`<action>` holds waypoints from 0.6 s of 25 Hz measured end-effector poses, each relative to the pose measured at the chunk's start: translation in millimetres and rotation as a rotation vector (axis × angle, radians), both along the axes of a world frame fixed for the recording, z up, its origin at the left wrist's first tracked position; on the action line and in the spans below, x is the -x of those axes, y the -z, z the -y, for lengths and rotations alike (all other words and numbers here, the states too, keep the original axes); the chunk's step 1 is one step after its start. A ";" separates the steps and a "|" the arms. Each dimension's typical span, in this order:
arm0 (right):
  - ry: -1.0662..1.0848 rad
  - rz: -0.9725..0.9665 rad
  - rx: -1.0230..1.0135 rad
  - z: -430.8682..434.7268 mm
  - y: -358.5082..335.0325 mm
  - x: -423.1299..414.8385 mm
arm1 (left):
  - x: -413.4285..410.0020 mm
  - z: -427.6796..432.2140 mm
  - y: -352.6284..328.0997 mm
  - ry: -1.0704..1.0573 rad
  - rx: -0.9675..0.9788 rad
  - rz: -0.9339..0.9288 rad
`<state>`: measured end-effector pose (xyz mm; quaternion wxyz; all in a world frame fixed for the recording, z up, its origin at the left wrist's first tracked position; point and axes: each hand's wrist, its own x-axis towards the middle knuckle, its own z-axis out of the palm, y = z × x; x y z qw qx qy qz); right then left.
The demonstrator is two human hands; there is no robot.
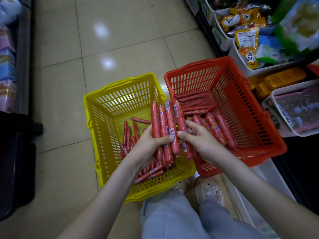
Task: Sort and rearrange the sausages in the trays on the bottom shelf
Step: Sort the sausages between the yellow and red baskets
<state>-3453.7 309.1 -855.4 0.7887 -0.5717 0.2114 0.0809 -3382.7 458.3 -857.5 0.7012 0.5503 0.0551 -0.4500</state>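
A bundle of fat red sausages [164, 128] is held up over the gap between 2 baskets on the floor. Their long axes run roughly 6 to 12 o'clock, top ends leaning slightly toward 11. The left hand [148, 145] grips the bundle from 8 o'clock, thumb pressed across the front. Its fingers are hidden behind the sausages, so I cannot count the whole bundle; 3 show clearly.

Just at 3 o'clock of the bundle, touching it, is 1 more sausage [180, 118], also upright. The right hand [200, 142] pinches it between the thumb and curled fingers [191, 125]. The printed labels and barcodes are too small to read.

Below the left hand, the yellow basket [96, 118] holds thin sausages [128, 133]. Most point toward 12, and the forearm covers part of the heap. At 3 o'clock stands the red basket [250, 109], touching the yellow one. In it, fat sausages [222, 130] lie with their tops toward 11, and thinner ones [191, 102] behind them lie nearly 9 to 3.

Further toward 3 o'clock a white tray [293, 87] is cut off by the frame edge, its contents blurred. Near 6 o'clock are pale trousers [164, 218] and a clear shoe [209, 192].
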 end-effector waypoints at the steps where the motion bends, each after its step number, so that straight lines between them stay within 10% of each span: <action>1: 0.019 -0.038 0.014 5.8 3.3 -1.3 | -0.6 2.1 2.6 -0.017 -0.009 -0.011; 6: 0.075 -0.142 0.414 52.3 31.2 -18.1 | -14.0 5.3 23.8 -0.083 -0.091 -0.036; 11: -0.250 -0.050 1.436 110.5 95.7 -64.8 | -36.2 16.1 50.1 -0.144 -0.086 -0.034; 15: -0.400 -0.027 1.685 126.3 148.0 -106.8 | -55.4 30.3 72.6 -0.172 -0.050 -0.018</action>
